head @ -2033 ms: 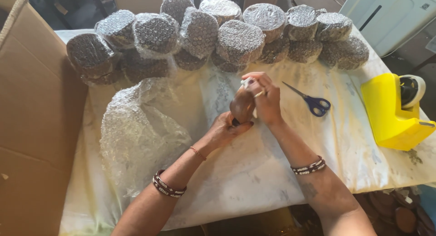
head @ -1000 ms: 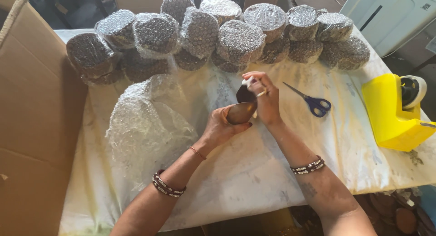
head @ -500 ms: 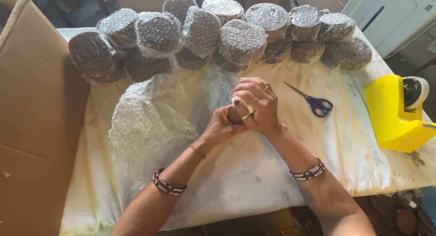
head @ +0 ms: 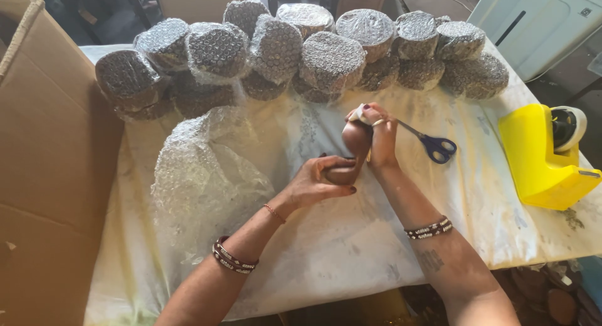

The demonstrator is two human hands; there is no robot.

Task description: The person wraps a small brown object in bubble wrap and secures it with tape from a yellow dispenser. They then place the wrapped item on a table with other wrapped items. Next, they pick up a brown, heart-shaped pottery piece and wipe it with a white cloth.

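Above the cloth-covered table (head: 351,263), a small brown clay pot (head: 351,151) is gripped between both hands: its lower part is clasped by the left hand (head: 320,181), while its top is closed on by the right hand (head: 379,138), with a white scrap pinched at the fingertips (head: 364,112). Blue-handled scissors (head: 433,144) are seen just beside, a bubble-wrap sheet (head: 200,175) to the left, wrapped bundles (head: 301,50) behind, and a yellow tape dispenser (head: 542,156) at the right.

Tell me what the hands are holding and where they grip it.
Both hold one small brown rounded object: the left hand cups its lower end, the right hand pinches its top, fingers on a white bit there.
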